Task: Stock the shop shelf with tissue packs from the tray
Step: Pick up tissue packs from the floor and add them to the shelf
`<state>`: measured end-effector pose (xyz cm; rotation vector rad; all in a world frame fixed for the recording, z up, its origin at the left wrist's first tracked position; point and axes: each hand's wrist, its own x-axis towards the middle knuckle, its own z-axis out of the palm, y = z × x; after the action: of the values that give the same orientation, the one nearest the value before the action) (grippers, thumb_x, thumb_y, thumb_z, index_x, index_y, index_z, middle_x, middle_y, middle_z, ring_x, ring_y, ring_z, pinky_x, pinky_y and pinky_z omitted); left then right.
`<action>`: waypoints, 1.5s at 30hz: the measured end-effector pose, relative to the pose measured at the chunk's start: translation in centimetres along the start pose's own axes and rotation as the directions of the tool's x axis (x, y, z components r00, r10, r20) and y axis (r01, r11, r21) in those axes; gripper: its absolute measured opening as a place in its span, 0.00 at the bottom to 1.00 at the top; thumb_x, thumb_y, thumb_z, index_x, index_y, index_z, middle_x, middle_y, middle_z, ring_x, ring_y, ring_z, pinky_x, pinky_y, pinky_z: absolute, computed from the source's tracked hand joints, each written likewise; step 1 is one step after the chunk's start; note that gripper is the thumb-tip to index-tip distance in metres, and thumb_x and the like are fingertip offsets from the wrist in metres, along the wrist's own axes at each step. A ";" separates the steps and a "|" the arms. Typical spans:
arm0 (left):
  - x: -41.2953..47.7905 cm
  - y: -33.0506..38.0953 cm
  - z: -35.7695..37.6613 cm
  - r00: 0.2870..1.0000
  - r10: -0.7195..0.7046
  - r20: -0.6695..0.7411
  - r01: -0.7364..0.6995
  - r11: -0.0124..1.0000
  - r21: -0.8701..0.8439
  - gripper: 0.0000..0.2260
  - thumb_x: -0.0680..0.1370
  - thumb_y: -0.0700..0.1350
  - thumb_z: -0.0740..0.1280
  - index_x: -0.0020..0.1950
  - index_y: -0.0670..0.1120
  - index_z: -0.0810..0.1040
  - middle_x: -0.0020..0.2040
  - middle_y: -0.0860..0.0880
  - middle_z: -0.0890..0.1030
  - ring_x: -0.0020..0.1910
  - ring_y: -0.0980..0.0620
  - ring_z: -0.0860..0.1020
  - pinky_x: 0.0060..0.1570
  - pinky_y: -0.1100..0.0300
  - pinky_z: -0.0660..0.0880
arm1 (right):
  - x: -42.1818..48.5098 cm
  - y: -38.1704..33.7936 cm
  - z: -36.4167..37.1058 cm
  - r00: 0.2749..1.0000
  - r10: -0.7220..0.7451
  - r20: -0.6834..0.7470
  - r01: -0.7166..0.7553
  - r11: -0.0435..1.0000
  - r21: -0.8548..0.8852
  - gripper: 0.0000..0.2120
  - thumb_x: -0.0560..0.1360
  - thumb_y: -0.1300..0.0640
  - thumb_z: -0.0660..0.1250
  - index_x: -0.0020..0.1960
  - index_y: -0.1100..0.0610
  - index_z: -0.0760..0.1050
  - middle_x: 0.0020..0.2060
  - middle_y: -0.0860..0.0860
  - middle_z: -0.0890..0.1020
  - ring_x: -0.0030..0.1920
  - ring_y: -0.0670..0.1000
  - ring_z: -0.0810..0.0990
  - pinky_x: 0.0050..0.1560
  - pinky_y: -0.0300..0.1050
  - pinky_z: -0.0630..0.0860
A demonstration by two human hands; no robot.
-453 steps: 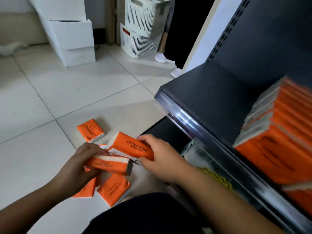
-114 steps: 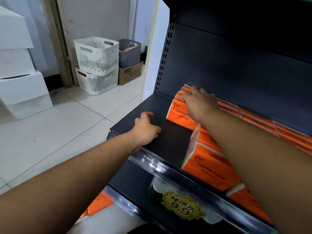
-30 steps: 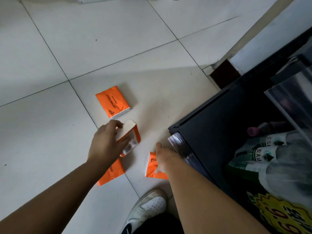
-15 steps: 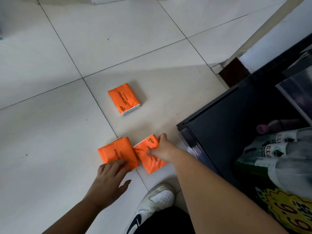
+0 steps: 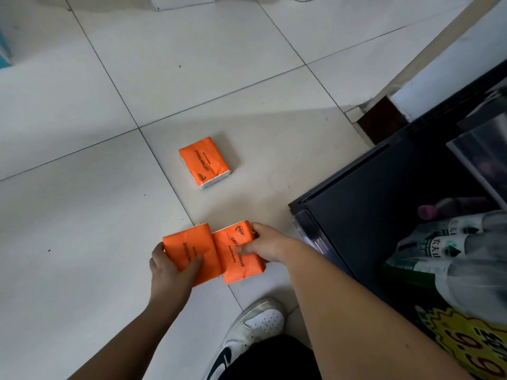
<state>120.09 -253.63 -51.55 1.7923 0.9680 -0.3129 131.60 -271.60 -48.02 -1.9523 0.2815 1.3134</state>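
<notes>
Two orange tissue packs sit side by side and touching at the tiled floor (image 5: 82, 215), long axes running away from the person, far ends leaning slightly left. The left hand (image 5: 170, 270) has its grip curled round the left pack (image 5: 186, 242), thumb on top. The right hand (image 5: 263, 246) likewise clasps the right pack (image 5: 241, 267). A third pack (image 5: 204, 161) lies flat farther off, same heading, apart from the dark shelf (image 5: 370, 204)

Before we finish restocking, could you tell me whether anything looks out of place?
A lone tissue pack lies on the bare floor, off any tray or shelf; left hand grips a second pack, right hand a third pack.
</notes>
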 end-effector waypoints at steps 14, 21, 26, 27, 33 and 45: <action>-4.7 7.8 -3.0 0.990 0.111 0.085 -0.057 0.876 -0.479 0.25 0.80 0.35 0.62 0.73 0.48 0.56 0.60 0.41 0.74 0.51 0.43 0.77 0.48 0.51 0.73 | -9.1 -5.6 -1.3 0.923 -0.235 -0.305 0.133 0.938 -0.321 0.32 0.70 0.51 0.74 0.69 0.54 0.64 0.62 0.53 0.77 0.62 0.56 0.76 0.60 0.46 0.73; -7.9 13.1 -5.5 0.949 0.269 0.166 -0.146 0.838 -0.526 0.23 0.77 0.35 0.66 0.71 0.44 0.63 0.62 0.40 0.76 0.57 0.41 0.78 0.46 0.52 0.75 | -17.0 -7.3 -4.3 0.842 -0.312 -0.440 0.229 0.945 -0.232 0.34 0.69 0.52 0.76 0.68 0.52 0.61 0.57 0.52 0.78 0.57 0.55 0.78 0.58 0.51 0.76; -11.7 17.3 -7.5 0.912 0.348 0.219 -0.149 0.777 -0.612 0.18 0.78 0.38 0.66 0.65 0.46 0.66 0.56 0.43 0.79 0.47 0.46 0.79 0.42 0.53 0.75 | -23.6 -7.9 -6.4 0.745 -0.384 -0.546 0.359 0.920 -0.157 0.35 0.69 0.56 0.76 0.67 0.49 0.59 0.47 0.48 0.77 0.52 0.52 0.78 0.56 0.50 0.76; -12.5 18.0 -7.8 0.900 0.370 0.232 -0.156 0.768 -0.622 0.17 0.78 0.38 0.66 0.64 0.46 0.67 0.55 0.43 0.79 0.46 0.47 0.79 0.40 0.54 0.75 | -24.8 -7.7 -6.8 0.722 -0.395 -0.569 0.378 0.913 -0.154 0.34 0.69 0.55 0.77 0.66 0.48 0.59 0.48 0.47 0.77 0.53 0.51 0.78 0.57 0.52 0.76; -17.5 22.0 -7.7 0.837 0.463 0.290 -0.180 0.735 -0.654 0.18 0.77 0.39 0.67 0.65 0.42 0.69 0.55 0.42 0.80 0.48 0.46 0.80 0.39 0.53 0.76 | -31.7 -6.4 -8.5 0.548 -0.479 -0.685 0.503 0.844 -0.188 0.26 0.68 0.54 0.78 0.57 0.44 0.66 0.55 0.46 0.80 0.55 0.49 0.79 0.61 0.56 0.75; -25.4 30.8 -2.0 0.735 0.612 0.291 -0.227 0.627 -0.745 0.22 0.77 0.48 0.68 0.67 0.41 0.68 0.58 0.43 0.81 0.53 0.46 0.82 0.44 0.52 0.80 | -42.6 -4.3 -19.3 0.203 -0.512 -0.835 0.210 0.855 -0.473 0.23 0.72 0.53 0.73 0.60 0.48 0.65 0.51 0.51 0.80 0.51 0.55 0.80 0.54 0.53 0.76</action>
<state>126.03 -268.23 -14.79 1.0993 0.1519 -0.0939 128.44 -291.23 -5.46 -2.6153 0.1588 -0.3514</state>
